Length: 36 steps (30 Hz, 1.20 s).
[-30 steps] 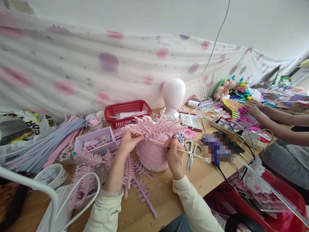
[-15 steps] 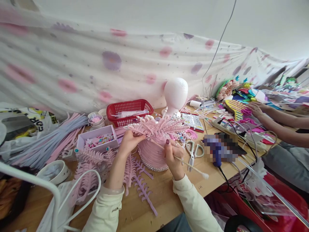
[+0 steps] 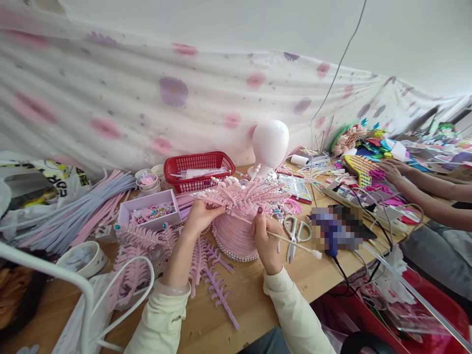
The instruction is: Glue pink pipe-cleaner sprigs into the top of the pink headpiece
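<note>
A pink pipe-cleaner headpiece, trimmed with pearls along its lower rim and with feathery fronds on top, stands on the table in front of me. My left hand pinches the left edge of its fronds between thumb and fingers. In my right hand is a long cotton swab; its white fluffy end points down to the right, while the other end reaches towards the fronds near my left thumb. Scissors lie just right of that hand. Purple and pink frond strips lie below the headpiece.
Behind stand a white foam head and a red basket. At left are a box of gems, a bowl and pipe-cleaner bundles. A purple glue gun with a cable lies right. Another person's hands work beyond.
The view has shifted slightly. My right hand and the cotton swab have moved a little to the right, with the swab's fluffy end tipped slightly higher. My left hand keeps its pinch on the headpiece.
</note>
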### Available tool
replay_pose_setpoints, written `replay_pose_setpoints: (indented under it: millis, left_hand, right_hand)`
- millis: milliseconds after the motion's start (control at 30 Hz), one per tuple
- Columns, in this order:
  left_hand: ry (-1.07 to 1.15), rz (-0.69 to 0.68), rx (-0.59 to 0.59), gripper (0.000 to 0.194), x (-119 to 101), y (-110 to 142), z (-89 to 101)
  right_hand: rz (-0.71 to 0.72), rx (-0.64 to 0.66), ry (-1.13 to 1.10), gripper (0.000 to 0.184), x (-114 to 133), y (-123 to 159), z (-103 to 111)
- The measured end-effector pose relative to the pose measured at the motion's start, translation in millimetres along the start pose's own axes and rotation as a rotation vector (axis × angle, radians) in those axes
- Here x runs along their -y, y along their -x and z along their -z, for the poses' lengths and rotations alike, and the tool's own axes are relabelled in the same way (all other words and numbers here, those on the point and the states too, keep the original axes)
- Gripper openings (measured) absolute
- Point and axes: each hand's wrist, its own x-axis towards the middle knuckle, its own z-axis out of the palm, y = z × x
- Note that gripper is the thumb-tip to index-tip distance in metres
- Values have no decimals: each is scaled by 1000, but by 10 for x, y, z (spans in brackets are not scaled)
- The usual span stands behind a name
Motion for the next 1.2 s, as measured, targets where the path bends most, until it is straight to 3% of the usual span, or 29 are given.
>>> replay_pose_setpoints:
  millis: [167,300,533,700,800,933,1033,1200]
  left_hand:
    - [-6,-19,-3,49,-6,-3,4]
    - [-25,10,17,42,-27,15,62]
    - [-46,66,50,33,-31,36,137]
    - [6,41,199,39,-13,19,188]
    - [-145,65,240,36,17,13,237]
    - [-389,131,257,18,19,68,323]
    - [-517,177,356,6,-39,153,382]
    - [-650,208,538,14,-218,256,341]
  right_hand:
    - [-76,-86,-137,59,-8,3,2]
    - [-114,-136,-147,57,-7,11,7]
    - [-95,-31,-28,57,-66,21,7]
    - [0,42,75,58,-82,39,46]
    - [-38,64,-26,59,-74,53,48]
    - [-175,-110,-247,59,-70,54,25]
    - [-214,-248,-352,54,-87,21,20]
    - [-284,-319,-512,49,-131,-62,21]
